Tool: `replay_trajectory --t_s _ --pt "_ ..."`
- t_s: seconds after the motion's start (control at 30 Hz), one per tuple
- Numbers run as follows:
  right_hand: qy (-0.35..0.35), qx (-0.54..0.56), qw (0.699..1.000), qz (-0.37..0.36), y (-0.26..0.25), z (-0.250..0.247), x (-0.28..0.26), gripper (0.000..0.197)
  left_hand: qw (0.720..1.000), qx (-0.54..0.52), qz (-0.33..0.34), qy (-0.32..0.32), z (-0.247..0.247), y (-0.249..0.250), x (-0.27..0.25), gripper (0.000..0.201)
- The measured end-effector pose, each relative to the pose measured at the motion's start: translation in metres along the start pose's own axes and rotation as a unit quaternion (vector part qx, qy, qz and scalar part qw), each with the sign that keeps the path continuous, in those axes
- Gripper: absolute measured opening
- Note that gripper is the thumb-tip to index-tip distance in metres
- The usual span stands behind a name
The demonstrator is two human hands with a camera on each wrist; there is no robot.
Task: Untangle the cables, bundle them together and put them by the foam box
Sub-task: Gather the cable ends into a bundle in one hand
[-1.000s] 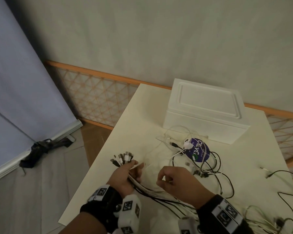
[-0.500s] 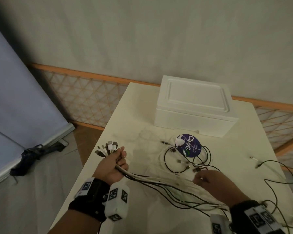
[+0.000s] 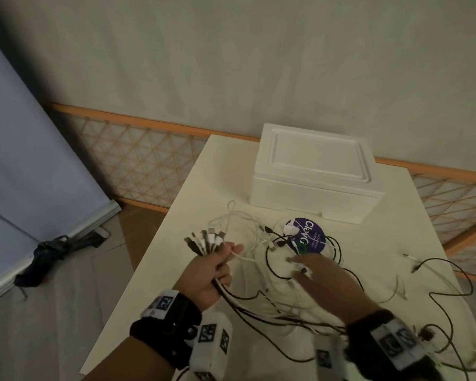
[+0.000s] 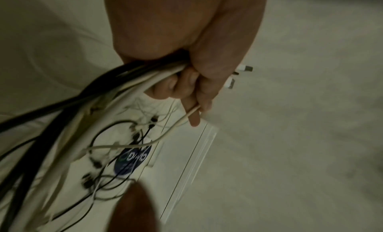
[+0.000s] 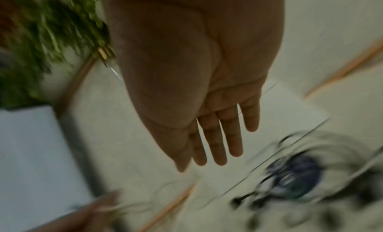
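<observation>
The worktop (image 3: 396, 243) is being shared by the foam box (image 3: 313, 182) and loose cables (image 3: 272, 270) before it. A bundle (image 3: 204, 240) is being gripped by the left hand (image 3: 209, 270); the right hand (image 3: 330, 284) is being held flat-fingered over the loose cables.

Both bare forearms end in black wrist straps (image 3: 166, 324). Each strap carries white blocks (image 3: 212, 343) printed with square black-and-white markers.

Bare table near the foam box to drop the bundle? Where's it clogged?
Free: the table strip left of the foam box, and the patch off its right front corner. Crowded: loose cables and the purple disc right in front of it.
</observation>
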State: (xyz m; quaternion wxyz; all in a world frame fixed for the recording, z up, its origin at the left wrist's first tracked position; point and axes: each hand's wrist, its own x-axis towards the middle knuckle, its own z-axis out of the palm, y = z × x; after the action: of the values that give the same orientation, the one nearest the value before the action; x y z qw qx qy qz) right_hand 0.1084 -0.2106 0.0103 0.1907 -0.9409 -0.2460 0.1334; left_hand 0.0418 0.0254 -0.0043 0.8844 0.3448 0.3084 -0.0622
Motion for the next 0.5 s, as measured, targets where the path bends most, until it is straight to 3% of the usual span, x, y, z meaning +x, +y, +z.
replay_trajectory --t_s 0.1,0.17,0.23,0.37,0.5 --pt "-0.061 0.086 0.992 -0.068 -0.066 0.015 0.015 0.042 0.999 0.028 -0.003 -0.016 0.012 -0.013 -0.003 0.016" --pt "-0.033 0.077 0.994 -0.075 -0.08 0.022 0.019 0.03 1.0 0.017 -0.002 0.005 0.013 -0.012 -0.002 0.014" --pt "-0.02 0.038 0.993 -0.108 -0.08 0.021 0.017 0.026 1.0 -0.009 -0.013 0.027 0.01 -0.007 -0.001 0.014" --pt "-0.081 -0.042 0.982 -0.168 -0.058 0.013 -0.002 0.023 0.998 -0.032 -0.037 0.05 0.002 -0.005 0.008 0.02" --pt "-0.213 -0.157 0.954 -0.138 -0.019 0.006 -0.027 0.055 0.997 -0.042 -0.013 0.061 0.002 0.007 0.026 0.021"
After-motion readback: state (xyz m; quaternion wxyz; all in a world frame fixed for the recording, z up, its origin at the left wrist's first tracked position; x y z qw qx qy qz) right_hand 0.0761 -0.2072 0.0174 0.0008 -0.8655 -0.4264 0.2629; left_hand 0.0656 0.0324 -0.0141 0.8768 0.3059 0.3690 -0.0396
